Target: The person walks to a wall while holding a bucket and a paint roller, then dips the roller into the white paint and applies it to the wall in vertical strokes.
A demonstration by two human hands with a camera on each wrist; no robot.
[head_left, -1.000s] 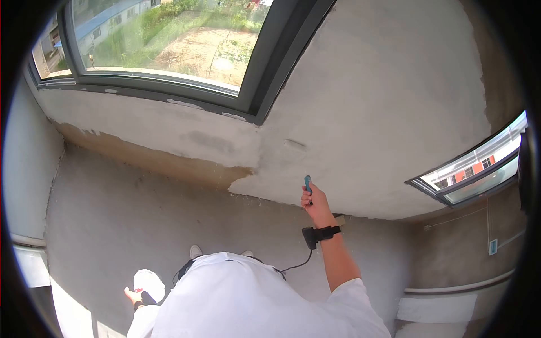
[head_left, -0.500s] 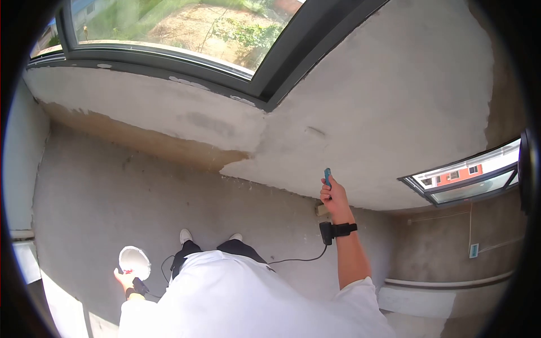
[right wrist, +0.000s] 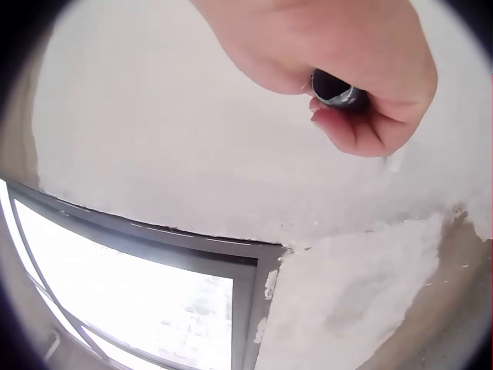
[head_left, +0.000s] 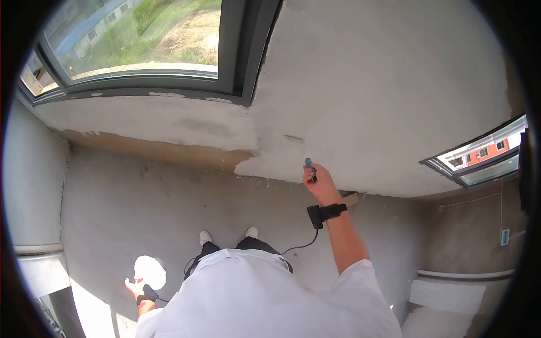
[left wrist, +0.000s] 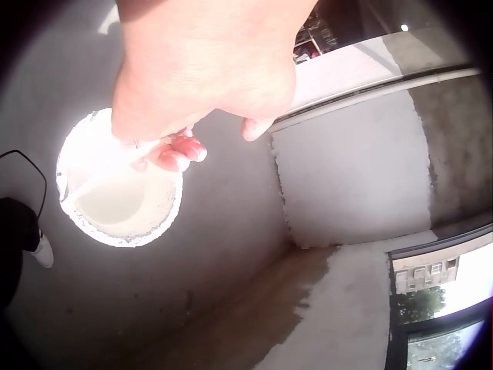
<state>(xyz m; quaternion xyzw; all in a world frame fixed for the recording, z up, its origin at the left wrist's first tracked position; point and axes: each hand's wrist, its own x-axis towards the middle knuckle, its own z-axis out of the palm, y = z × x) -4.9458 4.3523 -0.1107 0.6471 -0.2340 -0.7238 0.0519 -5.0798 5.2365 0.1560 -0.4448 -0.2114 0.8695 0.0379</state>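
Room: bare grey floor (head_left: 141,197) is overlooked by a plastered wall (head_left: 366,112), its lower edge left brown in a strip (head_left: 169,158) ahead of the left hand.
Windows: a dark-framed window (head_left: 234,56) is set well ahead of the left hand; a smaller one (head_left: 490,160) is seen to the right of the right hand.
Right hand (head_left: 322,183): clamped round a blue-and-black handle (head_left: 307,163), held out near the wall; a thin dark line (head_left: 293,137) is seen just beyond it.
Left hand (head_left: 135,287): held low, well apart from the right, its fingers curled on a white bucket (left wrist: 123,241); whether rim or handle is gripped cannot be told.
Bucket contents: whitish, partly lost in glare.
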